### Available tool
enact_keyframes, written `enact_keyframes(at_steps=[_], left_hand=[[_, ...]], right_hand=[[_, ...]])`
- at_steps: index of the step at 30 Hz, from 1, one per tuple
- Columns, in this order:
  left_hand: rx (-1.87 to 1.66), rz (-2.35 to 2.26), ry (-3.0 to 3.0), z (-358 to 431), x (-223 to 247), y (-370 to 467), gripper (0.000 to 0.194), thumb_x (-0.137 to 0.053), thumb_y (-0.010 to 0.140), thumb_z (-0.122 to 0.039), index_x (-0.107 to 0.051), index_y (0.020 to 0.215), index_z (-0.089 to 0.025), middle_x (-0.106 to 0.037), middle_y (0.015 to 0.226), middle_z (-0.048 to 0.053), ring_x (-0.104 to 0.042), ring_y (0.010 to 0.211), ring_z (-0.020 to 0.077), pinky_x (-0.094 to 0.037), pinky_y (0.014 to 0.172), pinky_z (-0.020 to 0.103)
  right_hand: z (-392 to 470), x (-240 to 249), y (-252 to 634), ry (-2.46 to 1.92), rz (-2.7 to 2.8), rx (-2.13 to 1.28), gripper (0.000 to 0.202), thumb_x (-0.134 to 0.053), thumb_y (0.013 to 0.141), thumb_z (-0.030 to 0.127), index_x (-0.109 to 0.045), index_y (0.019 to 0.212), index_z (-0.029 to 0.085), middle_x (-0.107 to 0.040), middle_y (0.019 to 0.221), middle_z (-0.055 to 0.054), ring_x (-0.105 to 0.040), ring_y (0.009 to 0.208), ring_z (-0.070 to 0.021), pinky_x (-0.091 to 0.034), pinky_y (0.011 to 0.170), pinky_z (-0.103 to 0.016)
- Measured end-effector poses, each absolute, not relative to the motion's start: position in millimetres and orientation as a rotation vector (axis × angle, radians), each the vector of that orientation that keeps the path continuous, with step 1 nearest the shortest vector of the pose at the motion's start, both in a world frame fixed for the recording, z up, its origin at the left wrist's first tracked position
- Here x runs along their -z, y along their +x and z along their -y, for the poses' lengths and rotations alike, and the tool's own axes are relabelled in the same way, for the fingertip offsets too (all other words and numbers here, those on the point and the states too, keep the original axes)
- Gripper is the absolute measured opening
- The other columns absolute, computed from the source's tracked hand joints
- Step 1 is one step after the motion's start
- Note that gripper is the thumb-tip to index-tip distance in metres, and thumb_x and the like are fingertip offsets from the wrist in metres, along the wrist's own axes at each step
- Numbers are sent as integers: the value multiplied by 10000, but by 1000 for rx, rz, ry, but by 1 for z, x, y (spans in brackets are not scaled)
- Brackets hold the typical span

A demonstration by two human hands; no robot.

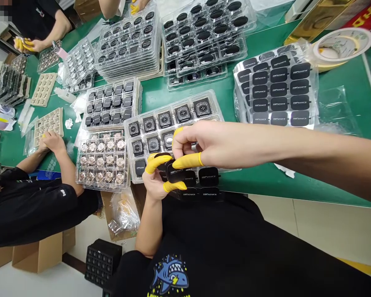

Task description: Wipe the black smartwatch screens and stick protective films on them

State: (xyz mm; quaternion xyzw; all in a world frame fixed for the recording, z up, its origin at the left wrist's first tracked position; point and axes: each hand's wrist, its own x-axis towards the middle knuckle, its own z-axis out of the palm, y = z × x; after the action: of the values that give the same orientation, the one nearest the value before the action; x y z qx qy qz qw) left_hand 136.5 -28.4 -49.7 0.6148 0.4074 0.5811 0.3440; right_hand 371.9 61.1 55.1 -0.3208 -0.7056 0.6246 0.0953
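My left hand (154, 183), with yellow finger cots, grips a sheet of black HiFuture film stickers (208, 176) near the table's front edge. Between the thumb and forefinger of my right hand (200, 142) is one black HiFuture sticker (174, 171) at the sheet's left end; whether it is fully off the sheet I cannot tell. A dark piece by my left fingertips is partly covered. Just beyond both hands lies a clear plastic tray (127, 140) of square black smartwatches, most with their sensor backs up. My right forearm hides its right part.
Stacked sticker sheets (278, 90) lie to the right, near tape rolls (343, 45). Trays of black oval-looking pieces (204, 36) and more clear trays (128, 68) stand behind. A tray of rose-gold watches (100, 161) is at left, beside a co-worker's hands (52, 142).
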Motion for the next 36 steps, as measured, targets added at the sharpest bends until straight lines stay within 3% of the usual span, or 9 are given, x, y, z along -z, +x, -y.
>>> enact_keyframes(at_steps=[11, 16, 22, 29, 36], left_hand=[[-1492, -1160, 1578, 30, 52, 133, 769, -1033, 556, -793, -893, 1116, -286, -807, 1017, 28, -745, 976, 227, -615, 914, 360], [-1515, -1136, 1569, 30, 52, 133, 776, -1048, 547, -769, -892, 1130, -280, -798, 1027, 28, -738, 967, 215, -607, 908, 341], [-1538, -1045, 1459, 33, 54, 135, 729, -1057, 595, -707, -886, 1182, -310, -799, 1059, 23, -735, 921, 184, -596, 833, 292], [-1499, -1138, 1495, 36, 58, 131, 778, -1034, 527, -796, -900, 1093, -280, -788, 1012, 39, -751, 966, 229, -631, 915, 361], [-1475, -1083, 1542, 36, 57, 130, 756, -1051, 565, -731, -900, 1167, -300, -806, 1059, 38, -766, 976, 218, -633, 909, 337]], right_hand=[[-56, -60, 370, -975, 2173, -1663, 165, -779, 1007, 372, -737, 953, 221, -621, 756, 11, -496, 639, -139, -323, 597, -299], [-40, -50, 372, -1017, 2189, -1246, 132, -725, 1000, 328, -676, 1043, 212, -662, 983, -60, -535, 777, -193, -358, 688, -319], [-2, -39, 378, -1057, 2228, -831, 275, -627, 1104, 463, -665, 1174, 200, -698, 1067, -106, -600, 787, -232, -327, 646, -331], [-7, -44, 364, -1084, 2359, -1058, 240, -772, 1012, 434, -653, 1056, 231, -683, 898, -31, -543, 637, -182, -292, 605, -290], [-11, -43, 349, -1153, 2337, -1119, 268, -801, 1016, 393, -632, 903, 218, -686, 835, -20, -534, 649, -167, -279, 625, -284]])
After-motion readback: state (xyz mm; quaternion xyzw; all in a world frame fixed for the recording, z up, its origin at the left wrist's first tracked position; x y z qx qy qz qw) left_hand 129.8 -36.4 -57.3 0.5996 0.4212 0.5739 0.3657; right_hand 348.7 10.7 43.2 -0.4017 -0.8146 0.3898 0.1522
